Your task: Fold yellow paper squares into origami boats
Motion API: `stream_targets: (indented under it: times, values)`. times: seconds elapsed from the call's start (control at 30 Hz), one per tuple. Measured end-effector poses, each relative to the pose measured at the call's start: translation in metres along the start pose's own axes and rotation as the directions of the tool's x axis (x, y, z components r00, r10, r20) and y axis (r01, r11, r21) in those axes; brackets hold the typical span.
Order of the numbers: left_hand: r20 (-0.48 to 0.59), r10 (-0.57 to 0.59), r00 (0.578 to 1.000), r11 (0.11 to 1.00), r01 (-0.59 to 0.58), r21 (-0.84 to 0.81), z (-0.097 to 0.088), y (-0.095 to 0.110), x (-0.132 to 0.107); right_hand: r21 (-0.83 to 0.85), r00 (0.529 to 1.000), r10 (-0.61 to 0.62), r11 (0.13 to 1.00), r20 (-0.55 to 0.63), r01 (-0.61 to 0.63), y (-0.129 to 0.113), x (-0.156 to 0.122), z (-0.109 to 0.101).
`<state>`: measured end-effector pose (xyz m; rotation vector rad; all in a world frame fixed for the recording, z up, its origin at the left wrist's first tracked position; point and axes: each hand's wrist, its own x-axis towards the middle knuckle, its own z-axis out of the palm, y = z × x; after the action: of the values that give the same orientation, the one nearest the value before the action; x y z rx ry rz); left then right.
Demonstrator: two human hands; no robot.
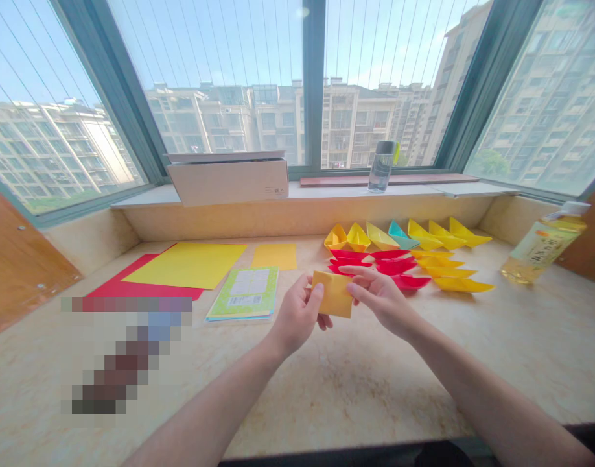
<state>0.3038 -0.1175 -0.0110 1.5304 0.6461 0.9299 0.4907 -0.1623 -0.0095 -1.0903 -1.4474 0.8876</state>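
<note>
Folded orange-yellow paper square [331, 294], held up between the bare left hand [297, 316] and bare right hand [382, 299], above a beige marble sill [356, 402].

Fingers closed narrowly on the paper: left thumb [315, 293] pressed against its left edge, right fingertips [360, 272] pinching its top edge. Just beyond, rows of folded paper boats in yellow, red and teal [358, 238]; farther left, flat red paper sheet [132, 282] under flat yellow paper sheet [185, 264].
</note>
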Motion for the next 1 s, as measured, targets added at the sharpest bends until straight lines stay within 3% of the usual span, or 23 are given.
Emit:
stream_targets:
  times: [0.37,0.53,0.7,0.87,1.0]
  values:
    - [0.034,-0.031,0.999,0.999,0.032,-0.042,-0.0004,0.0005,0.001,0.057,1.0,-0.022,0.998,-0.021,0.023,-0.0028,-0.0015,0.0002]
    - [0.066,-0.012,0.998,0.999,0.014,-0.03,0.0009,0.001,-0.0004,0.012,0.995,-0.012,1.0,-0.1,0.013,-0.0062,-0.0007,-0.0004]
    - [0.074,0.003,0.997,1.0,0.0,-0.031,0.0022,-0.0004,-0.0011,0.079,0.985,0.017,0.997,-0.17,-0.003,-0.0006,-0.0005,0.0048]
    - [0.039,0.03,0.999,0.999,-0.031,0.037,0.0024,-0.0055,-0.0017,0.217,0.995,0.07,0.975,-0.07,-0.053,0.0031,0.0,0.0062]
    - [0.044,0.016,0.999,0.995,-0.021,0.103,0.002,-0.0078,-0.0033,0.138,0.993,0.101,0.986,-0.053,-0.093,0.0015,-0.0005,0.0059]
